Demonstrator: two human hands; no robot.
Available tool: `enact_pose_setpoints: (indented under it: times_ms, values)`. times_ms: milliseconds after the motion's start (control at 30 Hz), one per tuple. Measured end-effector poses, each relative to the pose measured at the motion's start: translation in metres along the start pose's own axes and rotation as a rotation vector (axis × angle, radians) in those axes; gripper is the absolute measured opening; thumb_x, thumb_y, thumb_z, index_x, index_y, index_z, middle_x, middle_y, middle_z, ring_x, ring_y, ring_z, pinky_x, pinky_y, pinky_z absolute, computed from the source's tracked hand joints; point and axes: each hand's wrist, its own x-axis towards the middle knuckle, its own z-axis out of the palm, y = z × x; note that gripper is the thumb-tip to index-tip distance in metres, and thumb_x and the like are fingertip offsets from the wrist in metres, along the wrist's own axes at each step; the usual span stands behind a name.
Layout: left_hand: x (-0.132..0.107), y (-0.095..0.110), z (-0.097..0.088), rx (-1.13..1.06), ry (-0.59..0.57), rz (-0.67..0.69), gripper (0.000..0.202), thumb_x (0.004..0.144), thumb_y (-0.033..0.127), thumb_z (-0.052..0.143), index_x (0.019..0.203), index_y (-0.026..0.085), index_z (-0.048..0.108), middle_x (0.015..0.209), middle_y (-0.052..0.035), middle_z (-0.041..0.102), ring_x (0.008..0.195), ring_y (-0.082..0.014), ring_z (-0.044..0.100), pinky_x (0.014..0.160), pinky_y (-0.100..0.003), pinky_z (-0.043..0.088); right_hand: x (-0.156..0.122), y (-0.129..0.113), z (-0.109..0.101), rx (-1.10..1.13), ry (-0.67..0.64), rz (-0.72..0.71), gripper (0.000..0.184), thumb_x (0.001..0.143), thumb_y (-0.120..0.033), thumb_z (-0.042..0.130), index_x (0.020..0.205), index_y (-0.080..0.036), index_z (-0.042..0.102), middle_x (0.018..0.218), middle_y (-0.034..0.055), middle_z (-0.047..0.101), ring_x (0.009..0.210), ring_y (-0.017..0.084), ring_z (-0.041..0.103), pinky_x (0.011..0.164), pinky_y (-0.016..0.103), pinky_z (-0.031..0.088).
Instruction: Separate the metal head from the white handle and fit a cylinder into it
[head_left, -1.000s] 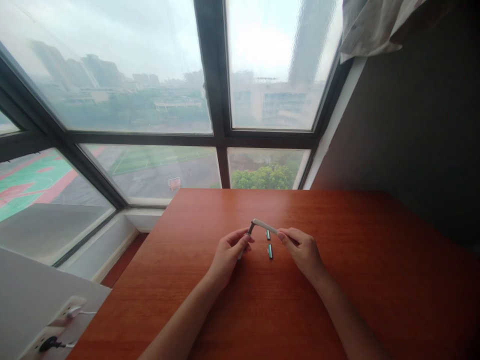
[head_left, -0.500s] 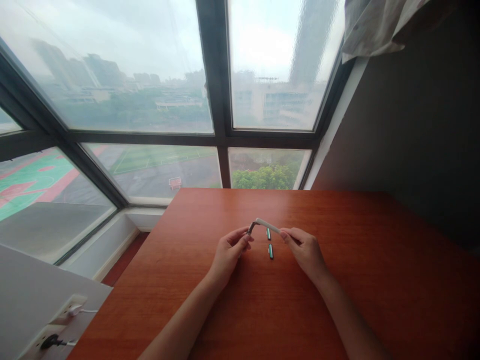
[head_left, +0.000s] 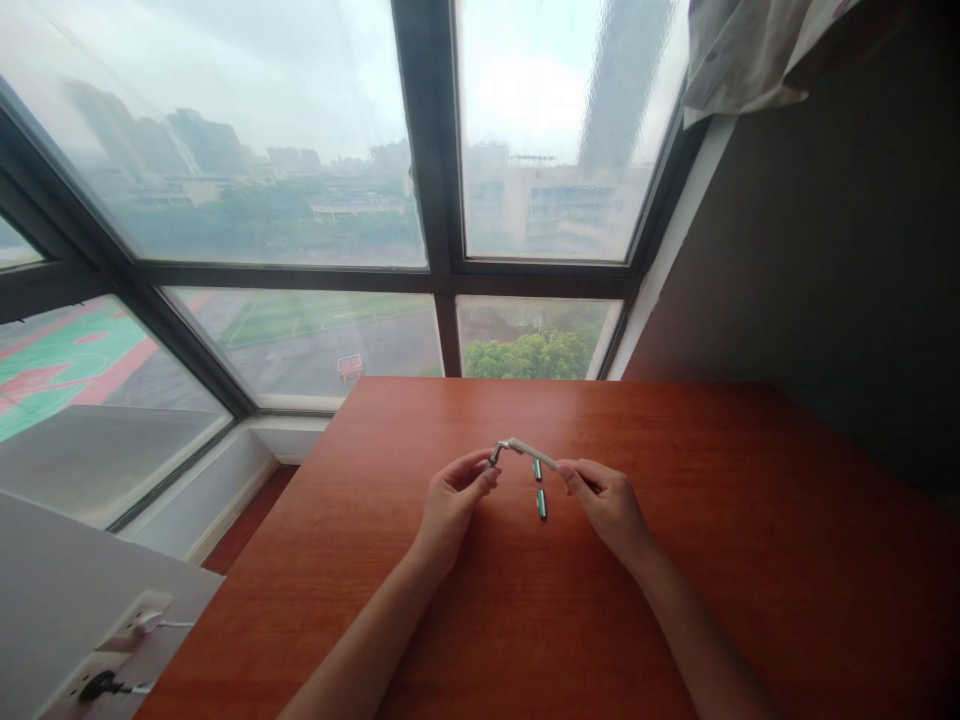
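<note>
A slim pale razor (head_left: 534, 453) spans the gap between my hands, bent at a shiny metallic neck near its left end. My right hand (head_left: 611, 502) pinches the pale handle at its right end between thumb and fingers. At the other end my left hand (head_left: 451, 505) is closed on the dark metallic head, which the fingertips partly cover. Two small green-and-dark razor cartridges lie on the table between my hands: the far cartridge (head_left: 538, 470) just under the handle in view, the near cartridge (head_left: 541, 504) closer to me.
The reddish-brown wooden table (head_left: 525, 620) reaches to the windows (head_left: 555, 140) with dark frames. Wall sockets with plugs (head_left: 105, 685) are at the lower left. A dark wall (head_left: 810, 260) rises on the right, and a pale cloth (head_left: 750, 60) hangs at the top right.
My left hand has shifted slightly left with the metallic end, and the razor's neck has turned, showing more shiny metal. The right hand and both cartridges stay nearly in place.
</note>
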Motion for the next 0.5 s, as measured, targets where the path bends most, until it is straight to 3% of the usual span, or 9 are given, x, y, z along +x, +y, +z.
enact_pose_setpoints:
  times_ms: [300, 500]
  values:
    - [0.0012, -0.0016, 0.0003, -0.029, 0.029, 0.029, 0.035, 0.065, 0.025, 0.079, 0.098, 0.017, 0.071, 0.079, -0.0031, 0.07, 0.068, -0.0107, 0.057, 0.065, -0.021, 0.044, -0.0007, -0.0013, 0.0014, 0.027, -0.018, -0.003, 0.033, 0.089, -0.04, 0.051, 0.08, -0.016, 0.07, 0.063, 0.0, 0.056, 0.06, 0.014, 0.049, 0.056, 0.023, 0.035]
    - [0.0014, -0.0012, 0.0009, -0.018, 0.044, 0.034, 0.033, 0.065, 0.025, 0.079, 0.097, 0.017, 0.072, 0.078, -0.0027, 0.07, 0.069, -0.0109, 0.057, 0.066, -0.021, 0.044, -0.0002, -0.0002, 0.0017, 0.006, -0.021, 0.005, 0.035, 0.088, -0.042, 0.051, 0.074, -0.015, 0.069, 0.058, -0.0013, 0.049, 0.056, 0.013, 0.045, 0.052, 0.024, 0.032]
